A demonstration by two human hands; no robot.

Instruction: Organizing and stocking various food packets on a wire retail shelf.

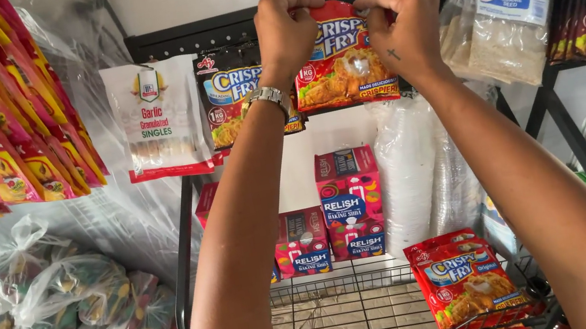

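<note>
At the top bar of a black wire rack (330,9), we hold a red breading-mix packet (343,59) up at its top edge. Our left hand (285,29) pinches the left corner and our right hand (403,16) pinches the right, both closed on the packet. It hangs flat, facing us, just beside a matching packet (232,91) on its left and a white garlic pouch (158,120) further left. To do this well, we judge it best to keep the top edge level and both corners taut, so the packet sits square with its neighbours. Boxes (352,202) stand on the shelf below, and more red packets (468,282) lean at the near right.
</note>
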